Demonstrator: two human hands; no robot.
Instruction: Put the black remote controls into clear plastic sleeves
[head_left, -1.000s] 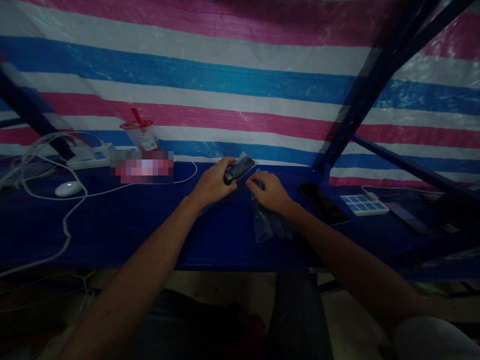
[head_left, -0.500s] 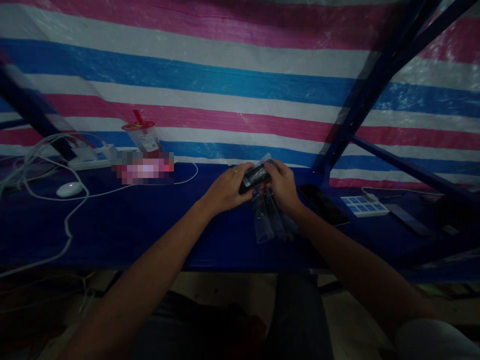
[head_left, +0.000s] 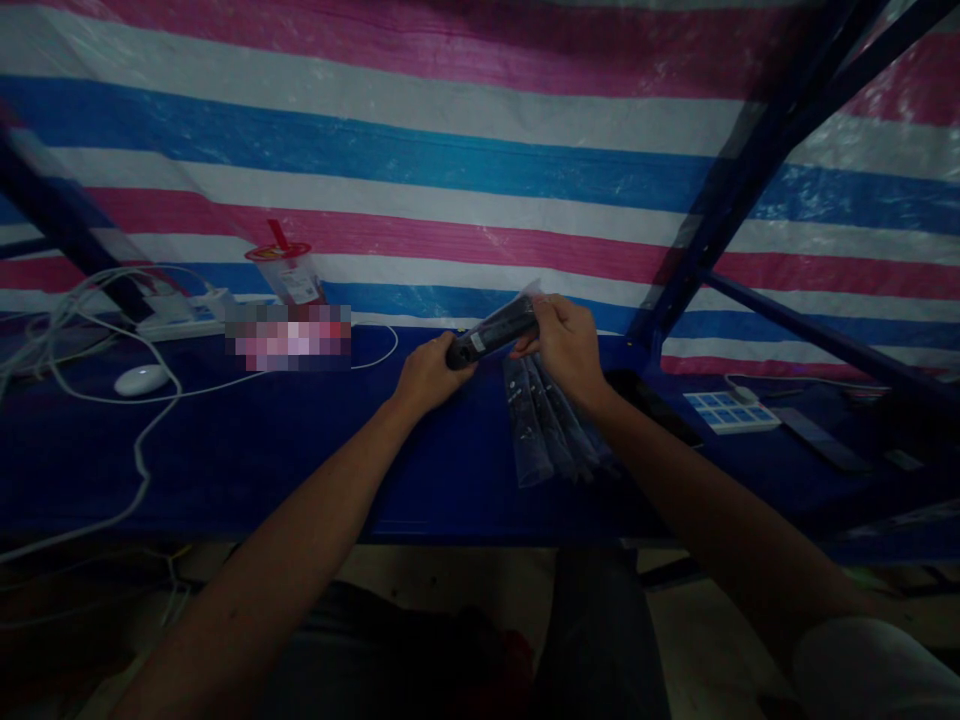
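Note:
A dark remote control in a clear plastic sleeve is held above the blue table, tilted up to the right. My left hand grips its lower left end. My right hand pinches the sleeve at its upper right end. Below my right hand lie several more bagged remotes on the table, side by side.
A black phone and a white panel with blue squares lie to the right. At the left are a white mouse, white cables, a power strip and a red-lidded cup. Blue rack struts rise on the right.
Both hands have come together on the bagged remote and raised it off the table; my right hand left the pile and moved to the remote's upper end.

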